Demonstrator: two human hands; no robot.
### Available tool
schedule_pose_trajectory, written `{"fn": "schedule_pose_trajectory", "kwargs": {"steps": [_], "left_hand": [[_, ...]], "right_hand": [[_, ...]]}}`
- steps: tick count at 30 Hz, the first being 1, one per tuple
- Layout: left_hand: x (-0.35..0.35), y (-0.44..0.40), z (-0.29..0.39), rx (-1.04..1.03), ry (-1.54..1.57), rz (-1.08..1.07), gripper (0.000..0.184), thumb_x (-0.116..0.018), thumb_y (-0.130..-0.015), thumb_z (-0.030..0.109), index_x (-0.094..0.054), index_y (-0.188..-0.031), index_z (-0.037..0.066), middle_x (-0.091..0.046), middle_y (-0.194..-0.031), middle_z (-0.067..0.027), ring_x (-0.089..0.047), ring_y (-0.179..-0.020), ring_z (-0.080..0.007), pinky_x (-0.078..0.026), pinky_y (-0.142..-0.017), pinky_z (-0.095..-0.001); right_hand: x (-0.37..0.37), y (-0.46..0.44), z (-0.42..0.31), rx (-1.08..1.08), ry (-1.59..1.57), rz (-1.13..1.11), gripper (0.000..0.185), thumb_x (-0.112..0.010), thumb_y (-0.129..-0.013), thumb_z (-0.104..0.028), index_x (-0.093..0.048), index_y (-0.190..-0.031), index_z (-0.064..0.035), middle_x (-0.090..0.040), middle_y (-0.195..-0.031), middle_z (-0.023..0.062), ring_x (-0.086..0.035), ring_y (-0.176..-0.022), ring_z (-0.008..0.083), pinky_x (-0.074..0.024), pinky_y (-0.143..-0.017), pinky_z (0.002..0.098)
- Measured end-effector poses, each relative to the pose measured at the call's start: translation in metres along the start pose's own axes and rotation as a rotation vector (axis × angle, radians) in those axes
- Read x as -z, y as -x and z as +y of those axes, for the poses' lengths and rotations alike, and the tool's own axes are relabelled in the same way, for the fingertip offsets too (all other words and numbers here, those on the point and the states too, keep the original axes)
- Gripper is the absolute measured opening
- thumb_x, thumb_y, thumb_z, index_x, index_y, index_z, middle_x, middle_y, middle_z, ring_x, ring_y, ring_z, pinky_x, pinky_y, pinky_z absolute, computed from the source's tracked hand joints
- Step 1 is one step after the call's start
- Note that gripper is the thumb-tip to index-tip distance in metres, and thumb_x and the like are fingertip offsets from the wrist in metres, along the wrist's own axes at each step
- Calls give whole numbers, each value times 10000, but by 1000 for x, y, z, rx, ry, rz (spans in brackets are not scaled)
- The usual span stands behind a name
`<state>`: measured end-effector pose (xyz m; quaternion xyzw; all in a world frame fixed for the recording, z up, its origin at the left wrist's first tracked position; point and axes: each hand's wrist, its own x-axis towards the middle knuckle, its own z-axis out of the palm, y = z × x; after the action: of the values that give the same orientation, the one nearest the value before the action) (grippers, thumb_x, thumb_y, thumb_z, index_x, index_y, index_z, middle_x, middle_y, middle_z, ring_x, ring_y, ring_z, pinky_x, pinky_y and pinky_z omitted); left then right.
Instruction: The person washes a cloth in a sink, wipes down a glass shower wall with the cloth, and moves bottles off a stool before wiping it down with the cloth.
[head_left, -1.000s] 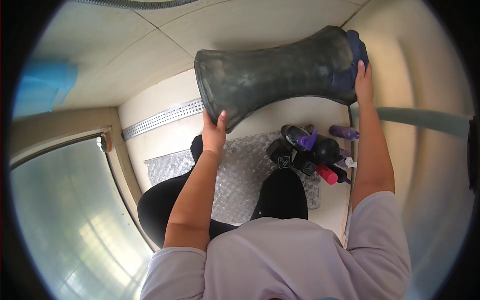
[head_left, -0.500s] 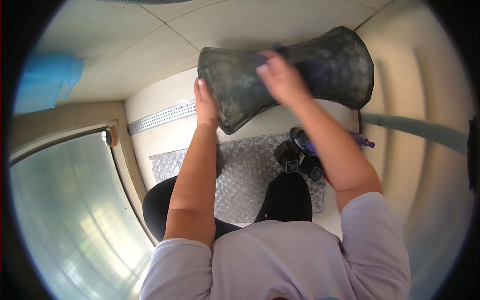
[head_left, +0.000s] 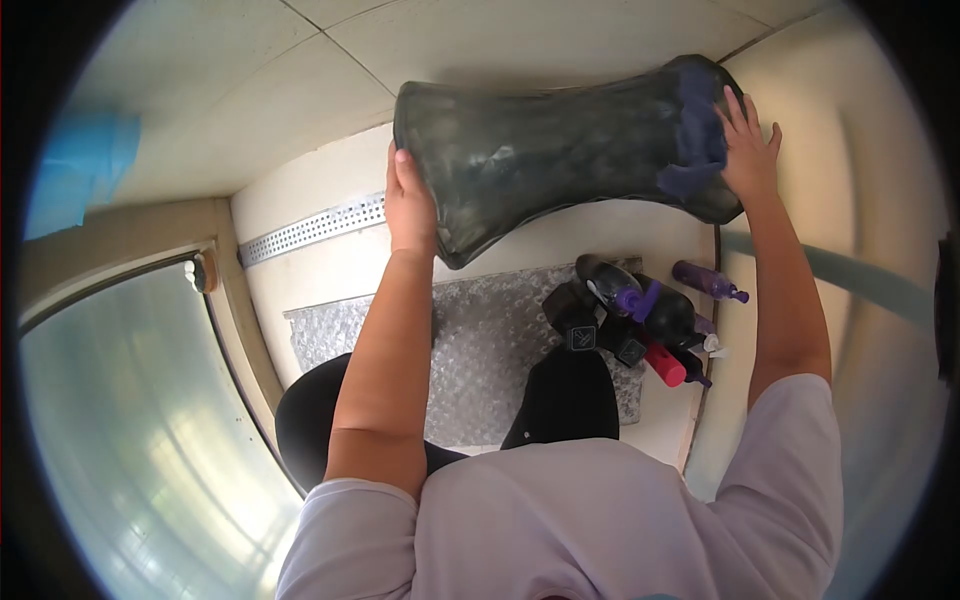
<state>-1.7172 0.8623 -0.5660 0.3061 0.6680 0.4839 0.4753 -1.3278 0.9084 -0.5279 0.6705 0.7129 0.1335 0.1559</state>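
A large dark, translucent waisted piece (head_left: 570,145), wide at both ends and narrower in the middle, lies across the far part of the view. I cannot tell exactly what it is. My left hand (head_left: 410,205) grips its left edge, thumb on the face and fingers along the side. At the right end, my right hand (head_left: 748,155) has its fingers spread over the edge. A crumpled dark blue cloth (head_left: 697,130) lies flat against the surface, beside and partly under that hand.
Several dark and purple bottles (head_left: 665,315), one with a red end (head_left: 667,364), are clustered by my right knee. A grey mottled mat (head_left: 480,350) covers the floor. A perforated drain strip (head_left: 315,230), frosted door (head_left: 150,390) and blue item (head_left: 85,170) are at left.
My right hand and the blue cloth have moved right, from the middle of the dark piece to its right end. The fingers have spread. My left hand keeps its grip.
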Motion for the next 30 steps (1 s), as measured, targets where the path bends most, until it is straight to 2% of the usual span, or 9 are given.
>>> {"fn": "schedule_pose_trajectory", "kwargs": {"steps": [3,7,11,13,15,17,21,23,30], "left_hand": [[-2,-7,-6,-40,-90,-11,559,-294,-966,450,-364,-1377,77,-469,-1320,-147,-448,-1209,-260,-340,-997,-321],[-2,-3,-5,-69,-63,7,612,-325,-954,490,-360,-1366,38,-462,-1311,-147,-448,-1191,-242,-355,-987,-320],[9,-27,-29,59,86,-83,586,-301,-968,464,-326,-1392,61,-461,-1314,-150,-446,-1204,-252,-366,-982,-330],[6,-17,-9,81,127,-133,582,-329,-967,448,-312,-1405,65,-428,-1352,-139,-443,-1206,-239,-370,-984,-316],[1,-16,-10,47,123,-89,590,-339,-963,454,-314,-1405,64,-437,-1351,-137,-433,-1219,-243,-353,-996,-311],[-4,-10,-1,30,66,-41,599,-329,-960,472,-340,-1385,50,-450,-1330,-130,-449,-1197,-241,-368,-985,-318],[-7,-5,6,15,19,-19,617,-328,-957,481,-340,-1384,36,-430,-1351,-132,-433,-1210,-243,-361,-990,-315],[-6,-7,4,-23,-10,-10,618,-330,-957,483,-347,-1379,32,-428,-1354,-133,-433,-1211,-242,-352,-996,-312],[-4,-7,-2,3,-21,5,622,-328,-956,487,-357,-1374,28,-432,-1355,-134,-429,-1220,-242,-332,-1010,-308]], "right_hand": [[-5,3,-45,183,46,-39,514,-555,-842,-298,-417,-1335,-249,-242,-1484,15,-217,-1368,242,-173,-1038,610],[26,22,-189,415,-645,275,584,-591,-797,-428,-445,-1298,-166,-382,-1371,90,-308,-1294,298,-233,-1022,572],[58,42,-279,538,-1251,511,454,-538,-829,-219,-453,-1266,-128,-537,-1196,75,-509,-1127,224,-304,-984,396],[58,34,-262,673,-1047,500,458,-529,-825,-197,-452,-1270,-122,-541,-1190,79,-529,-1099,237,-319,-970,374],[70,14,-205,482,-679,-162,449,-559,-807,-193,-484,-1247,-148,-521,-1223,70,-522,-1099,235,-343,-943,380],[26,14,-159,266,-691,499,413,-619,-791,-247,-537,-1191,-183,-589,-1115,85,-558,-1023,257,-369,-914,451],[1,6,-75,65,-753,218,249,-637,-816,-221,-604,-1032,-100,-640,-829,72,-612,-798,232,-463,-770,322],[-17,2,-47,-171,-1471,109,187,-638,-829,-239,-631,-930,-82,-647,-787,52,-609,-707,170,-485,-656,272],[-5,20,-108,-218,-1110,18,514,-703,-787,-349,-526,-1124,-4,-643,-938,106,-621,-836,223,-477,-782,344]]}}
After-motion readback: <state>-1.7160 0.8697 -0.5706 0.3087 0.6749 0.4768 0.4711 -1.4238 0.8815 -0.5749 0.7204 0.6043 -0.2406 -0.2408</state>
